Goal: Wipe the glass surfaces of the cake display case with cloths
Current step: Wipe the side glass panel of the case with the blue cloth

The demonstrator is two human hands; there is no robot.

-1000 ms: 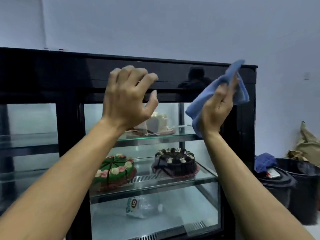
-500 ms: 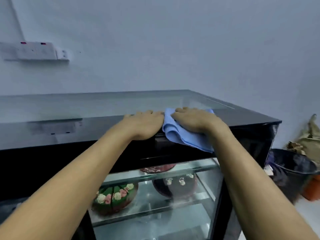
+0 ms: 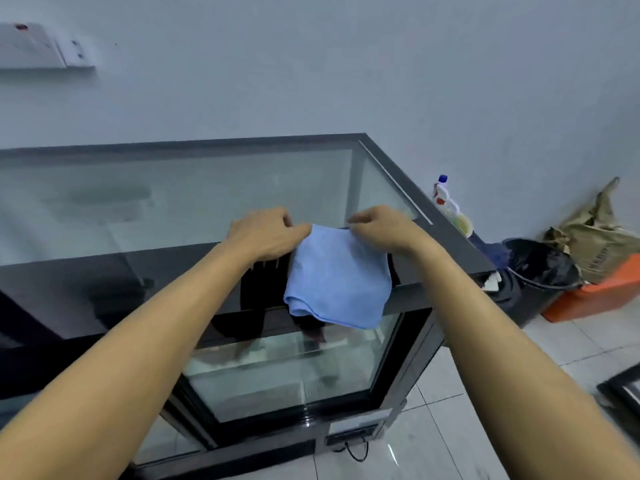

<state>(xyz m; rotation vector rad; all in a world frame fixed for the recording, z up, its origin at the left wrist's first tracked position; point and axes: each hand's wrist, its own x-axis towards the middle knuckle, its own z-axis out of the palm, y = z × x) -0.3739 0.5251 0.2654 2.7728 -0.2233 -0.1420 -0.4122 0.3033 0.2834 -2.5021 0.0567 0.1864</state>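
Note:
A light blue cloth (image 3: 341,275) hangs over the front edge of the black-framed cake display case (image 3: 446,237), draped from the glass top (image 3: 173,199) down over the black front band. My left hand (image 3: 266,233) pinches the cloth's upper left corner. My right hand (image 3: 384,226) pinches its upper right corner. Both hands sit at the near edge of the glass top, spreading the cloth between them. The front glass (image 3: 287,375) lies below the cloth.
A spray bottle (image 3: 446,202) stands beyond the case's right end. A black bin (image 3: 543,271), an orange box (image 3: 595,296) and a brown bag (image 3: 595,237) sit on the tiled floor at right. A wall socket strip (image 3: 38,46) is at upper left.
The view has tilted down over the case top. The cloth, bunched under my right hand before, now hangs spread out, with each hand holding a top corner.

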